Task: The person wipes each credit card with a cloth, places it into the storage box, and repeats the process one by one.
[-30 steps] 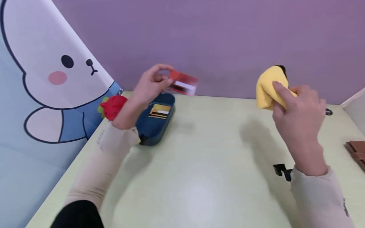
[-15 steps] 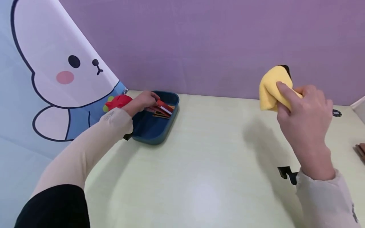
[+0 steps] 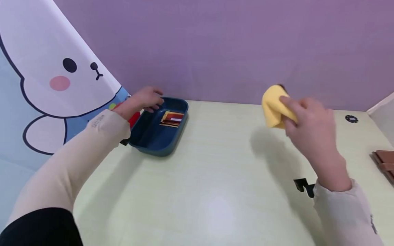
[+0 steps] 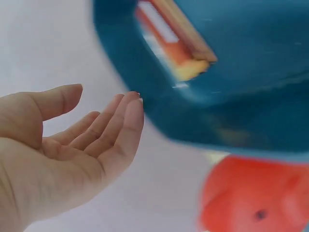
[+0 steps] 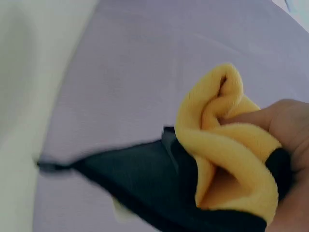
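Note:
My left hand (image 3: 144, 99) hovers over the far left rim of a dark blue tray (image 3: 144, 138), its fingers loosely bent and holding nothing. In the left wrist view the palm and spread thumb (image 4: 72, 96) show plainly beside the tray wall. A small stack of cards (image 3: 171, 119), with a red one on top, lies inside the tray near its right wall. My right hand (image 3: 314, 136) grips a folded yellow cloth (image 3: 274, 106) in the air over the table's far right part. The right wrist view shows the cloth's dark side (image 5: 140, 174) hanging down from the fingers.
A red piggy figure (image 4: 260, 193), partly behind my left forearm, stands left of the tray. Toward the right are a black round chip (image 3: 351, 119), a brown wallet (image 3: 384, 162) and a black tape mark (image 3: 301, 185). A purple backdrop (image 3: 215, 51) rises behind the table.
My left hand lowered the red card into the tray, let go of it, then drew up and left. The right hand, still gripping the cloth, has shifted slightly left and down.

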`<state>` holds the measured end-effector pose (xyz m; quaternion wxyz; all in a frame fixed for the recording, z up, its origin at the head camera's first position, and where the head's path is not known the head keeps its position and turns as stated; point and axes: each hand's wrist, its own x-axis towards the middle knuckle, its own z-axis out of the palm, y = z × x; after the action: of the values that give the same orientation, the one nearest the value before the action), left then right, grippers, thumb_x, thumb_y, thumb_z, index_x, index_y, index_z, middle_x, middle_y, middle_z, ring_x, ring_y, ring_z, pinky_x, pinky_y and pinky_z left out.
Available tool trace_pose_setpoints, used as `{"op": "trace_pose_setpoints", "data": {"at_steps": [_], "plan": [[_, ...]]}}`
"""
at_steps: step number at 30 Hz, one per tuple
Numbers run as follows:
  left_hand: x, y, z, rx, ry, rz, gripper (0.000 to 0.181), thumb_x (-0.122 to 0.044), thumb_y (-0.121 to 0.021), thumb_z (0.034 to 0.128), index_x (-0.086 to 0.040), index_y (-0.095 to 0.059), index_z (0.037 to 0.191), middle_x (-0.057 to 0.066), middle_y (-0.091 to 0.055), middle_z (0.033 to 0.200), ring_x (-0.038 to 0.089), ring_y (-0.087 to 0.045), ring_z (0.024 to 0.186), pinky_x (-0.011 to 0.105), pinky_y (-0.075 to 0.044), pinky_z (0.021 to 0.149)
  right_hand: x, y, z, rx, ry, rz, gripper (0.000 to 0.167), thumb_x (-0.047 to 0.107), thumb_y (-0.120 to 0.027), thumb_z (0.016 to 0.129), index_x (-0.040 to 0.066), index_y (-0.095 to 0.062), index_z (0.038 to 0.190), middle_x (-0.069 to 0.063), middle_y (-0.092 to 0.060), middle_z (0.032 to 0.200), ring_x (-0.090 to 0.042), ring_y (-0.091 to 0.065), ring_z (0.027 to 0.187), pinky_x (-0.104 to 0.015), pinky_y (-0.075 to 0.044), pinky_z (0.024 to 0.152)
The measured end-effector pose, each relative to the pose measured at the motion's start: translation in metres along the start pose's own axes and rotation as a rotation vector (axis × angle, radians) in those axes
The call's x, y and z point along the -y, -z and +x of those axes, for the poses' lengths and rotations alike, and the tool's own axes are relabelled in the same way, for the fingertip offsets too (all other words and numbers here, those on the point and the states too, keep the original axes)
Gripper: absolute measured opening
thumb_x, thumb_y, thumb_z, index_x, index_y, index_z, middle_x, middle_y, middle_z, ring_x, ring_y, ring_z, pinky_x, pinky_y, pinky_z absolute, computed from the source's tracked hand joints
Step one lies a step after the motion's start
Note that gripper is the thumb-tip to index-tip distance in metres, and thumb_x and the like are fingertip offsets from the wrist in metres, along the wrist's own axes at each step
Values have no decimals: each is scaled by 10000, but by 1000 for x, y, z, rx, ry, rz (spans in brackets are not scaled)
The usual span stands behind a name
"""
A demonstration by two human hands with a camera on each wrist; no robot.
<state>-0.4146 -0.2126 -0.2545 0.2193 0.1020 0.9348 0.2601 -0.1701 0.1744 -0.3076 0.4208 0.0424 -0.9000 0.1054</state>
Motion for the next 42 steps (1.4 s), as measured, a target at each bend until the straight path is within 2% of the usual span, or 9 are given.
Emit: {"op": "trace_pose_setpoints", "data": {"at_steps": [4, 9, 15, 18, 22, 25, 33, 39, 42], "plan": [[-24, 7, -24, -12, -95, 64, 496, -241, -476, 1066, -98, -365, 1527, 199, -531, 1423, 355, -569, 1225, 468, -513, 1027, -11, -18, -12, 221, 121, -5, 470, 52, -776, 770, 102, -673, 1225, -185, -664, 897, -398, -603, 754, -555, -412, 598], [-37, -12, -49, 16, -185, 155, 476, -293, -514, 1053, -131, -433, 1493, 163, -595, 1340, 316, -610, 1145, 453, -534, 962, -25, -48, -38, 491, 272, -46, 437, 154, -834, 785, 99, -591, 1144, -112, -703, 945, -347, -634, 848, -603, -463, 771], [-41, -45, -64, 84, -250, 235, 439, -305, -550, 1031, -155, -514, 1442, 126, -622, 1282, 283, -618, 1106, 412, -532, 899, -36, -47, -58, 785, 243, -99, 377, 396, -724, 902, 137, -657, 1168, -145, -635, 1347, -428, -464, 1330, -785, -260, 1025], [-44, -54, -68, 99, -275, 243, 414, -316, -557, 1027, -181, -543, 1418, 106, -630, 1270, 274, -634, 1098, 397, -538, 885, -34, -44, -56, 775, 263, -99, 447, 477, -658, 929, 138, -674, 1220, -175, -549, 1436, -450, -387, 1383, -766, -263, 1039], [-47, -60, -73, 116, -294, 218, 396, -315, -557, 1028, -199, -556, 1407, 91, -644, 1221, 253, -643, 1046, 375, -547, 842, -24, -59, -59, 609, 423, -6, 278, 320, -686, 938, 99, -686, 1108, -130, -654, 1062, -332, -603, 987, -524, -492, 840], [-50, -62, -75, 115, -309, 207, 391, -317, -555, 1031, -203, -557, 1404, 85, -660, 1183, 235, -641, 1010, 371, -542, 834, -22, -71, -62, 578, 467, 80, 173, 140, -709, 913, 53, -682, 1060, -71, -643, 884, -247, -608, 779, -417, -511, 706], [-48, -65, -76, 122, -360, 187, 387, -323, -549, 1034, -197, -556, 1399, 82, -678, 1188, 233, -649, 1051, 388, -542, 866, -45, -84, -56, 841, 134, 305, 83, 6, -553, 974, 53, -546, 1043, -45, -584, 860, -144, -495, 730, -300, -438, 667], [-41, -72, -75, 123, -390, 166, 386, -318, -556, 1030, -187, -562, 1393, 64, -685, 1197, 244, -663, 1076, 400, -545, 899, -59, -88, -53, 893, 57, 333, 291, 89, -670, 923, 29, -534, 1173, -167, -633, 1158, -241, -604, 959, -418, -507, 815], [-36, -75, -75, 128, -399, 164, 393, -315, -560, 1028, -178, -560, 1397, 74, -682, 1214, 253, -664, 1088, 403, -549, 904, -62, -86, -49, 880, 63, 375, 276, 14, -638, 920, 18, -509, 1164, -174, -640, 1130, -193, -580, 843, -387, -503, 772]]}}
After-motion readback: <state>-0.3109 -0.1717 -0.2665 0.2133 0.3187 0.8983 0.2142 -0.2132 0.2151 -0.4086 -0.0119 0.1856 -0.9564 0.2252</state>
